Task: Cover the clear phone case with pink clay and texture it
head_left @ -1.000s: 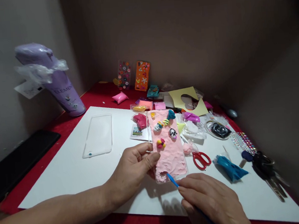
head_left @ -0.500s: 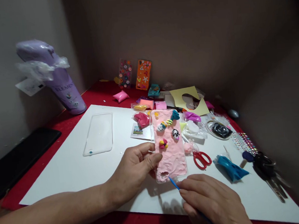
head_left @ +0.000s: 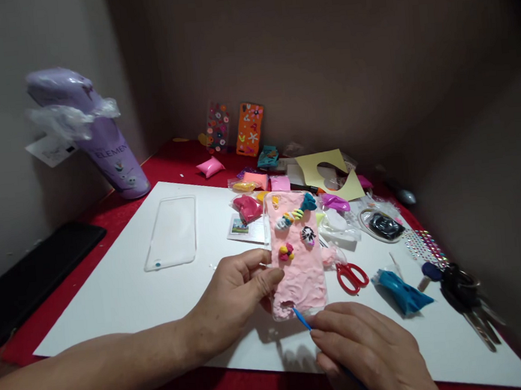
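Observation:
A clear phone case [head_left: 303,276] covered in pink clay is tilted up above the white board. My left hand [head_left: 237,302] is closed on its left edge, thumb across the front. Small clay shapes sit on the pink: a multicoloured twist with a blue end [head_left: 296,214], a black-and-white piece [head_left: 308,235] and a yellow-and-red flower [head_left: 286,252]. My right hand [head_left: 371,342] is closed round a thin blue modelling tool [head_left: 303,319]. The tool's tip meets the pink clay beside a small hole [head_left: 287,305] at the case's lower left.
Another clear case [head_left: 172,233] lies on the white board [head_left: 116,308]. Red-handled scissors [head_left: 352,278], a blue clay packet [head_left: 401,292] and keys [head_left: 469,299] lie to the right. Clay packets and a yellow cut-out sheet [head_left: 306,170] are behind. A purple bottle [head_left: 112,149] stands at left.
The phone case has tilted slightly and shifted a little to the right. The blue tool's tip has moved slightly left, closer to the hole's edge.

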Demonstrator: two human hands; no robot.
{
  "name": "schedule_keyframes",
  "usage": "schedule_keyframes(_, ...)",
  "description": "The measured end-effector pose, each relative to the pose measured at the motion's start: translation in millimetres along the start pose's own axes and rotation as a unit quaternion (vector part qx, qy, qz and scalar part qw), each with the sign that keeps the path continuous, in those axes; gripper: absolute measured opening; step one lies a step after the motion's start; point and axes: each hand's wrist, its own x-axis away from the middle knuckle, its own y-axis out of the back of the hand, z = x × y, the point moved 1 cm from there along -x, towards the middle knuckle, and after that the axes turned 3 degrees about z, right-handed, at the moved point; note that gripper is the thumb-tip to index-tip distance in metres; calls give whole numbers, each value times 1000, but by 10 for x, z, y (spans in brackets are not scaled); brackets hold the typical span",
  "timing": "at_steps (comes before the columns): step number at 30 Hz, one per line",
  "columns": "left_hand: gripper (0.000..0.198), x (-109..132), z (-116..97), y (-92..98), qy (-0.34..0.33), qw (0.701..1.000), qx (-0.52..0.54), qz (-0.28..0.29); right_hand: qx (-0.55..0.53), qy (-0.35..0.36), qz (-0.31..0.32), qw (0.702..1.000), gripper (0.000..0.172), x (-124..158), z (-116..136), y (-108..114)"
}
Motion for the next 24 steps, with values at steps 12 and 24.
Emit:
schedule_keyframes(12, 24, -29, 4, 5, 1, 1000, 16, 5, -27, 7, 3, 1000, 8, 7, -35, -23)
schedule_keyframes(24, 24, 1, 14, -11, -9, 1000, -11, 18, -133, -56, -8, 989, 12, 11, -18, -51)
